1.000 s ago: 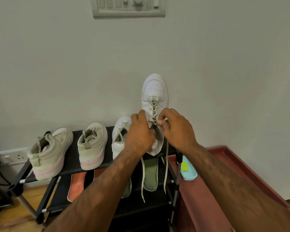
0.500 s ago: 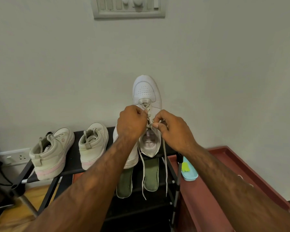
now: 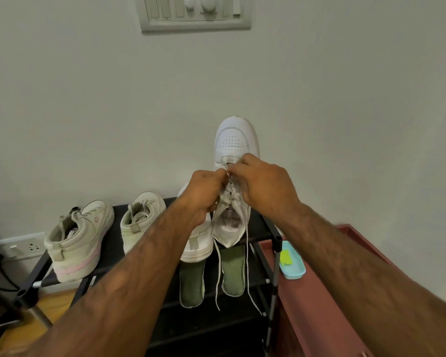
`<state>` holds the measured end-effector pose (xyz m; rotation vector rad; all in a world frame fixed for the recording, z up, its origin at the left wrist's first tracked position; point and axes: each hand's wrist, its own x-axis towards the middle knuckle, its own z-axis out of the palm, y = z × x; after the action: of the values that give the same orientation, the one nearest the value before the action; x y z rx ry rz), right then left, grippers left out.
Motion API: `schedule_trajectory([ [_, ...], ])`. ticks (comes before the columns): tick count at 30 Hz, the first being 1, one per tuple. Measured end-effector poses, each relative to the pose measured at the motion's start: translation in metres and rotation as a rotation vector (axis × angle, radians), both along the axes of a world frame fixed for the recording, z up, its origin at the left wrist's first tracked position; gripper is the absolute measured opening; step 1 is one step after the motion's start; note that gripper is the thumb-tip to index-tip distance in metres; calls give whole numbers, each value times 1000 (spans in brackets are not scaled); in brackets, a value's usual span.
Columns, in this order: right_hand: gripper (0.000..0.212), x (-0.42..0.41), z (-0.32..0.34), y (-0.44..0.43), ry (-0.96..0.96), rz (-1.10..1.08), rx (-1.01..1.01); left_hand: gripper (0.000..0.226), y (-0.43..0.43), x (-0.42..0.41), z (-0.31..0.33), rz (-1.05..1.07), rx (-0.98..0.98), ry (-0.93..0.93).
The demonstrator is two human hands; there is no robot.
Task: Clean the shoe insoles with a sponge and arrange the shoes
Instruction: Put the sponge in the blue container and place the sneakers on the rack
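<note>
Head view: since half a second ago the right hand point(image 3: 265, 184) has climbed the lacing toward the toe, and its fingertips now meet those of the left hand point(image 3: 204, 189). Both hands have their fingers curled and pinching the laces point(image 3: 218, 274) of the white shoe point(image 3: 236, 143), held toe-up above the right end of the black rack point(image 3: 113, 240).

The shoe has a perforated toe. Its opening gapes toward the camera, and two loose lace ends hang down over the shelf below.

Two green insoles point(image 3: 233, 269) lie on that lower shelf. The second white shoe point(image 3: 198, 243) is mostly covered by the left forearm, and the fingertips hide the exact spot pinched. A yellow sponge point(image 3: 285, 258) sits in a blue tray point(image 3: 295, 274) just right of the rack.
</note>
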<state>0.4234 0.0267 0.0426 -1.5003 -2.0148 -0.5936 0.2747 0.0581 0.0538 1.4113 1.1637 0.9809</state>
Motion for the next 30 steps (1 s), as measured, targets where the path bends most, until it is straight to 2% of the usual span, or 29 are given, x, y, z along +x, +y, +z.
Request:
schedule_trajectory([
  [3, 32, 4, -3, -3, -194, -38, 72, 23, 1, 0, 2, 4, -97, -17],
  [6, 29, 7, -1, 2, -354, 3, 169, 25, 1, -1, 8, -8, -137, -17],
  [8, 24, 9, 4, 7, -375, 30, 193, 23, 1, -3, 9, -27, -150, -43],
  [9, 21, 9, 6, 8, -284, 41, 165, 21, 2, -3, 8, -42, -153, -66],
  [13, 6, 8, -6, 9, 366, 68, -85, 21, 0, 0, 0, -97, -144, -183],
  [14, 5, 7, -9, 10, 476, 74, -115, 21, 0, 1, -3, -95, -117, -185],
  [15, 5, 7, -12, 11, 539, 83, -136, 22, 0, 0, -6, -78, -60, -155],
  [17, 6, 12, -11, 12, 523, 83, -167, 25, 1, -4, -11, -32, 174, 5],
  [20, 7, 18, -8, 12, 459, 82, -186, 10, 2, -13, -19, -4, 637, 344],
  [23, 8, 14, -10, 10, 450, 58, -165, 17, 3, -15, -29, 33, 1020, 740],
  [25, 8, 10, -11, 9, 459, 31, -152, 18, 3, -13, -29, 49, 1160, 855],
  [30, 10, 12, -8, 7, 457, 23, -169, 14, 8, -12, -21, 15, 1360, 1121],
])
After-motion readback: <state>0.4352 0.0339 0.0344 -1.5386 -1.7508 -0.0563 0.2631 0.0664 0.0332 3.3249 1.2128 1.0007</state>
